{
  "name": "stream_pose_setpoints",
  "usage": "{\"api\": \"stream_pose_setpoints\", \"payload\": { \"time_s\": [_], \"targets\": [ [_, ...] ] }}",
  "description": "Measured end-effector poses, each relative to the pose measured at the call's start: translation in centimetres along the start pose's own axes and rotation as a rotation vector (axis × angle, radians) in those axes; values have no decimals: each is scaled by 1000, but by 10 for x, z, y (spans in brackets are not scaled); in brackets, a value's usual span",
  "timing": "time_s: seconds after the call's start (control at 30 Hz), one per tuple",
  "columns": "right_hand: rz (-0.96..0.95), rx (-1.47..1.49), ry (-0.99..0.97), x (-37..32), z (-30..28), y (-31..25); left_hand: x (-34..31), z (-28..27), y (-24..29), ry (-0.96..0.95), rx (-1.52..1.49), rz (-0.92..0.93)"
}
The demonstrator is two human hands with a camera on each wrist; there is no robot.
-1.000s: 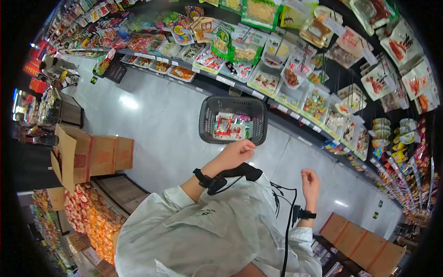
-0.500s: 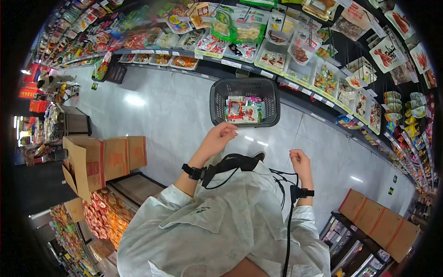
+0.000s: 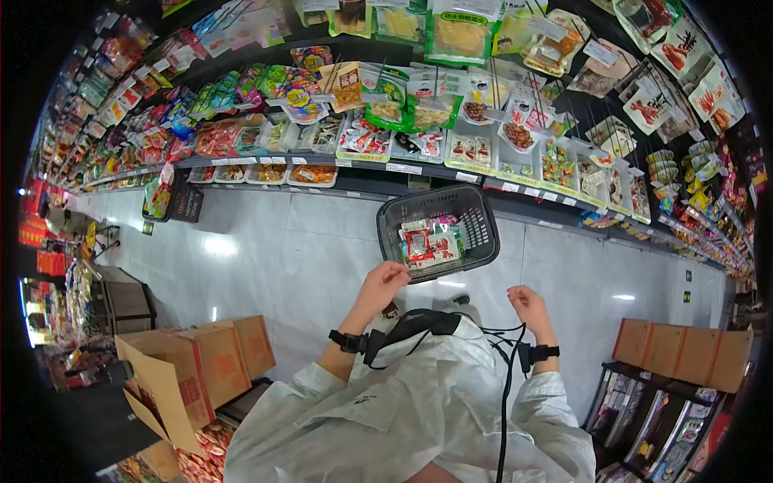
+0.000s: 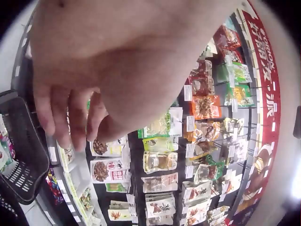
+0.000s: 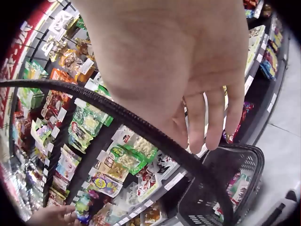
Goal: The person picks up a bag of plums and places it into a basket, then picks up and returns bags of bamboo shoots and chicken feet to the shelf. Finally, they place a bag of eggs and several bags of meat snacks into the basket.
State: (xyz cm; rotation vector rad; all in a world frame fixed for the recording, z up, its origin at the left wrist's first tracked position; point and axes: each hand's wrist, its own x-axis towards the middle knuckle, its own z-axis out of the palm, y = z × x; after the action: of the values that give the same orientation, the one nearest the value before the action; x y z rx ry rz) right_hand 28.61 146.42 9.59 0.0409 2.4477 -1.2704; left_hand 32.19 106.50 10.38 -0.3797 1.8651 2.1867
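My left hand [image 3: 378,291] hangs in front of me with its fingers loosely bent and nothing in it; in the head view it overlaps the near left corner of a dark shopping basket [image 3: 390,233]. The basket stands on the floor by the shelf and holds several snack packets [image 3: 433,243], one of them red and white. Farther right, my right hand [image 3: 527,307] is also empty, its fingers relaxed. The right wrist view shows the palm [image 5: 188,61] with a black cable [image 5: 127,113] crossing before it. Fingers point downward in the left wrist view.
A long shelf [image 3: 407,169] of hanging and boxed snacks runs across the front. Cardboard boxes [image 3: 197,366] stand at left, more boxes [image 3: 684,352] at right. Another basket [image 3: 185,203] is farther along the shelf. Pale tiles [image 3: 322,241] make up the floor.
The head view has turned and shifted. My left hand has drawn left from the basket's near edge to its corner. My right hand remains empty at the right.
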Motion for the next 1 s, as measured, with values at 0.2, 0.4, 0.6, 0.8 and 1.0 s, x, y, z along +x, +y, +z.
{"api": "stream_pose_setpoints", "payload": {
  "time_s": [0.2,0.4,0.6,0.8,1.0],
  "targets": [
    [-44,-3,-26,56,-3,26,55,-2,18,-43,77,-37],
    [9,-123,-86,137,-1,36,92,-3,34,11,175,-66],
    [98,-201,-229,201,22,73,132,-6,46,34,206,-178],
    [259,-16,-198,219,85,115,209,-40,-27,-158,271,-305],
    [320,231,-292,293,189,189,341,-78,-234,-138,411,-358]
  ]
}}
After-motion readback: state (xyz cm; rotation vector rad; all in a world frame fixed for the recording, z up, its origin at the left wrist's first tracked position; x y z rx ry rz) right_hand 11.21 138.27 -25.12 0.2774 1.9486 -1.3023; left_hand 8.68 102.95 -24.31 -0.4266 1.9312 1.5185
